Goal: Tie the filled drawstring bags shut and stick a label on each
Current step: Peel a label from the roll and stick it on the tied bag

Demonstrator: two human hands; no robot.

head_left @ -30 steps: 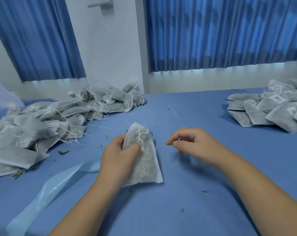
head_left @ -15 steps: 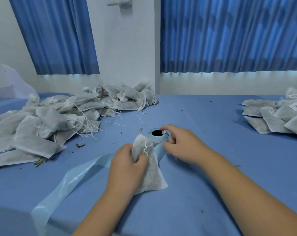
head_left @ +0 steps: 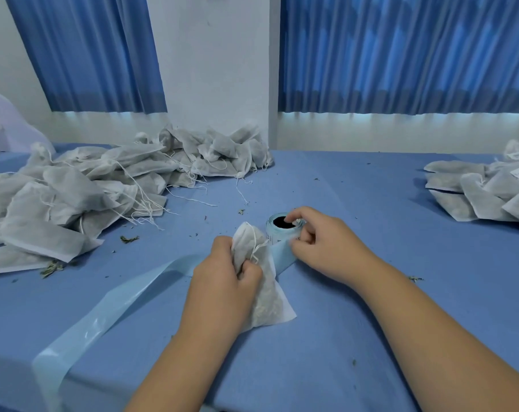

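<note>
My left hand [head_left: 225, 278] grips a white filled drawstring bag [head_left: 267, 295] near its tied neck, and the bag's lower end rests on the blue table [head_left: 371, 322]. Just behind it stands a pale blue label roll [head_left: 282, 230] with a dark core. My right hand [head_left: 320, 242] holds that roll, fingers curled over its top rim and thumb at its side. A long strip of blue backing tape [head_left: 112, 310] trails from the roll toward the table's front left edge.
A big heap of unlabelled white bags [head_left: 88, 188] with loose strings covers the left side. A pile of labelled bags [head_left: 490, 185] lies at the far right. Small herb crumbs dot the cloth. Blue curtains and a white wall stand behind.
My right hand moved from hovering free to the label roll and now curls over it. The left hand keeps its grip on the bag. The camera view shifted slightly.
</note>
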